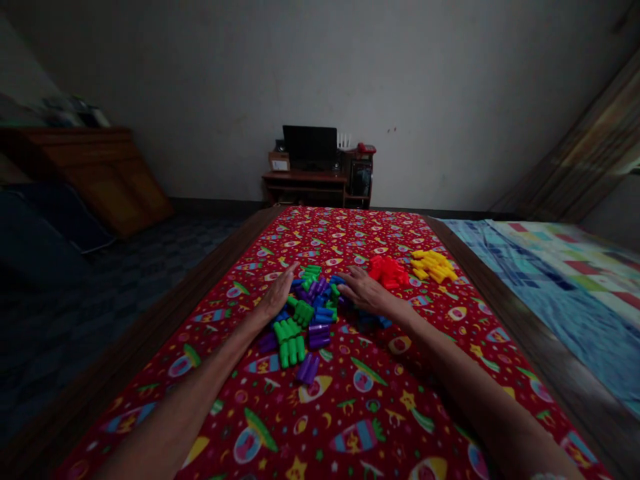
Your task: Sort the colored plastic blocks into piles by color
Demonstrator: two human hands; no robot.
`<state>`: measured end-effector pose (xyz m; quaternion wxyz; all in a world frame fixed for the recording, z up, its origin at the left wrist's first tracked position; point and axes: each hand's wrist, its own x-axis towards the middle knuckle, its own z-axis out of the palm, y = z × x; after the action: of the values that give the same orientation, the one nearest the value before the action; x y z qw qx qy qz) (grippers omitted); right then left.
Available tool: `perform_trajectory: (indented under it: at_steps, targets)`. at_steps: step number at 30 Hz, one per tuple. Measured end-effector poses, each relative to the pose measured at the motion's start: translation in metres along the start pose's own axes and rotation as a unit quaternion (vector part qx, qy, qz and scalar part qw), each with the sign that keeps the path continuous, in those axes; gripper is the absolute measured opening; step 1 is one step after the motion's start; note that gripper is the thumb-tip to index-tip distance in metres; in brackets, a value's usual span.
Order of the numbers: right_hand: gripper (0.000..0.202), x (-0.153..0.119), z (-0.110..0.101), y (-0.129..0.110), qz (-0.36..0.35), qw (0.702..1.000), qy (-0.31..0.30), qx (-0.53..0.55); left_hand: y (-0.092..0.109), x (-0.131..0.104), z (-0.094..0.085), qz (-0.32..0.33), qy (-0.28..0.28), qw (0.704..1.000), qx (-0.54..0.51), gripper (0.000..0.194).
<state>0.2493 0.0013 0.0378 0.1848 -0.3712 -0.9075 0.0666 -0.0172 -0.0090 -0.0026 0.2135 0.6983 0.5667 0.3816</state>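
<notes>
A mixed pile of tube-shaped plastic building blocks lies on the cloth: green blocks (289, 343), purple blocks (319, 337) and blue blocks (324, 315). At the pile's left side, my left hand (277, 295) is held on edge with its fingers stretched out. My right hand (366, 291) reaches over the right side, palm down and fingers apart, its fingertips at some blue and green pieces. More blue blocks (373, 321) show partly under my right wrist. Just beyond that hand is a heap of red blocks (389, 272), with yellow blocks (434, 265) grouped farther right.
A red patterned cloth (350, 393) covers the table, whose dark wooden edge (520, 333) shows at the right. Against the far wall stands a desk with a monitor (311, 145). A bed (560, 280) is on the right, a wooden cabinet (100, 177) on the left.
</notes>
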Motion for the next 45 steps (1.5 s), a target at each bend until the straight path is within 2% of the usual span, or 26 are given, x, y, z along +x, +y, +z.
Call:
perform_trajectory:
  at_steps: [2,4,6,8,10,11,14,17,20,24,26,29,33,35,37,39,42,43,45]
  targets:
    - [0.044,0.0,0.014,-0.01,-0.004,0.999,-0.03,0.012,0.005,-0.001,0.005,0.01,-0.02,1.0,-0.014,0.077]
    - [0.045,0.0,0.017,-0.019,-0.025,0.996,-0.042,0.074,0.007,-0.002,0.008,0.02,-0.036,0.999,-0.019,0.074]
    - [0.044,0.001,0.012,-0.02,-0.035,0.988,-0.03,0.146,0.008,-0.002,0.009,0.028,-0.046,0.998,-0.017,0.074]
    - [0.042,0.003,0.004,-0.013,-0.003,0.986,0.007,0.164,0.008,-0.001,0.008,0.036,-0.053,0.998,-0.009,0.075]
    - [0.043,0.005,-0.001,0.0,0.045,0.993,0.033,0.104,0.009,0.0,0.006,0.051,-0.062,0.997,0.002,0.074]
    - [0.045,0.005,-0.002,0.007,0.059,0.996,0.026,0.06,0.009,0.0,0.005,0.06,-0.065,0.996,0.007,0.072]
    - [0.035,0.004,0.002,0.018,0.056,0.997,-0.047,-0.031,0.011,0.0,0.002,0.075,-0.07,0.995,0.008,0.069]
    - [0.025,-0.002,0.006,0.012,0.039,0.996,-0.079,-0.032,0.012,0.0,0.0,0.082,-0.078,0.994,0.001,0.069]
    - [0.026,-0.016,0.003,0.002,0.019,0.999,-0.043,-0.013,0.012,-0.002,-0.001,0.092,-0.085,0.992,0.0,0.069]
    - [0.032,-0.049,-0.017,0.003,0.018,0.998,0.06,0.023,0.01,-0.001,-0.001,0.095,-0.085,0.992,0.014,0.071]
    - [0.033,-0.069,-0.031,0.013,0.068,0.993,0.094,0.012,0.008,0.001,0.0,0.095,-0.088,0.991,0.022,0.074]
    - [0.034,-0.1,-0.051,0.036,0.212,0.968,0.119,-0.062,0.006,0.004,0.001,0.091,-0.089,0.991,0.031,0.081]
    - [0.034,-0.131,-0.066,0.065,0.403,0.898,0.097,-0.146,0.005,0.005,0.001,0.088,-0.091,0.991,0.043,0.087]
    - [0.031,-0.142,-0.067,0.074,0.47,0.864,0.07,-0.166,0.006,0.004,0.0,0.093,-0.093,0.99,0.049,0.086]
    - [0.027,-0.149,-0.067,0.078,0.507,0.841,0.053,-0.18,0.006,0.003,-0.002,0.099,-0.094,0.989,0.054,0.084]
    - [0.023,-0.15,-0.065,0.076,0.479,0.854,0.085,-0.184,0.006,0.003,-0.002,0.101,-0.094,0.989,0.058,0.084]
    - [0.023,-0.136,-0.059,0.062,0.357,0.906,0.158,-0.164,0.005,0.004,-0.002,0.104,-0.09,0.988,0.064,0.082]
    - [0.023,-0.127,-0.055,0.054,0.322,0.92,0.164,-0.153,0.004,0.004,-0.002,0.105,-0.089,0.988,0.065,0.081]
    - [0.022,-0.104,-0.043,0.035,0.269,0.946,0.136,-0.121,0.003,0.005,-0.001,0.107,-0.088,0.988,0.067,0.08]
